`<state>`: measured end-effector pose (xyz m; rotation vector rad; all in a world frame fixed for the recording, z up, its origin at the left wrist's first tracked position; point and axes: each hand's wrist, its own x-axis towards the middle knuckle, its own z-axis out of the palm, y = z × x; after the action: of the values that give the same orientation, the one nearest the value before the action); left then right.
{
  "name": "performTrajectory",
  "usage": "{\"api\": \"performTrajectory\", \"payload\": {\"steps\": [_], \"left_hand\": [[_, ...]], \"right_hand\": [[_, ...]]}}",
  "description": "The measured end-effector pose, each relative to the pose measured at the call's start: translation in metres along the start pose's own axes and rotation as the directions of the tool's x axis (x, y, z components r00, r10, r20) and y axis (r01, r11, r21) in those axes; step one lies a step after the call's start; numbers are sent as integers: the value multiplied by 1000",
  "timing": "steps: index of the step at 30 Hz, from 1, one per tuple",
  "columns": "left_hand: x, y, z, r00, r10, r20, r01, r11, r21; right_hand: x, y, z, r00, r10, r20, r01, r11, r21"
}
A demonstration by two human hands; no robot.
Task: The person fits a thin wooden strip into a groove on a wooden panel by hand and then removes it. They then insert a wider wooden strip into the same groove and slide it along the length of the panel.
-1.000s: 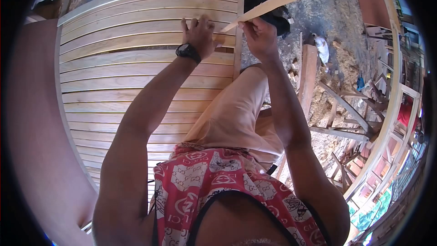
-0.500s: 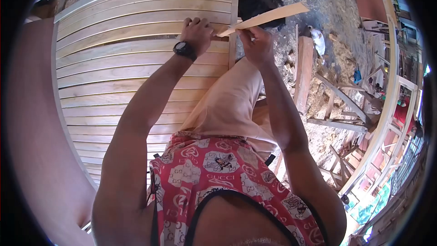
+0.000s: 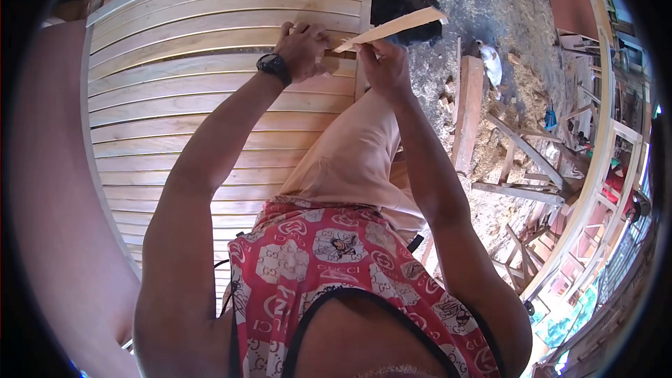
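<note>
A thin, pale wooden strip (image 3: 402, 26) slants up to the right over the edge of a slatted wooden panel (image 3: 224, 108). My right hand (image 3: 387, 68) pinches this strip from below, near its lower left end. That end lies over the panel by a gap between slats. My left hand (image 3: 301, 54), with a black watch (image 3: 273, 66) on the wrist, rests on the slats just left of the strip. Its fingers are bent and spread from the thumb, and I see nothing held in it.
My knee (image 3: 350, 136) presses against the panel's right side. Sawdust and shavings cover the ground (image 3: 521, 91) to the right, with a thick timber (image 3: 467, 112) and several loose wood pieces. A brown board surface (image 3: 56, 168) stands at far left. A person in red (image 3: 616, 182) is far right.
The strip has shifted left and slightly down with my right hand. My left hand has moved a little left, and its thumb now shows apart from the strip.
</note>
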<state>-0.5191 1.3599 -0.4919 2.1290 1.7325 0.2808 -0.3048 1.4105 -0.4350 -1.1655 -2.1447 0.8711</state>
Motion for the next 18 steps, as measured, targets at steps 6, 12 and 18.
{"api": "performTrajectory", "payload": {"steps": [6,12,18], "left_hand": [[2,-5,5,999,37,-31,-37,999,2],[2,-6,6,997,67,-23,-66,997,32],[3,-3,2,997,75,34,-77,994,81]], "right_hand": [[2,-4,-2,1000,1,8,-1,1000,13],[1,-2,1,1000,-21,-6,21,1000,10],[-1,2,5,998,-42,-42,43,999,32]]}}
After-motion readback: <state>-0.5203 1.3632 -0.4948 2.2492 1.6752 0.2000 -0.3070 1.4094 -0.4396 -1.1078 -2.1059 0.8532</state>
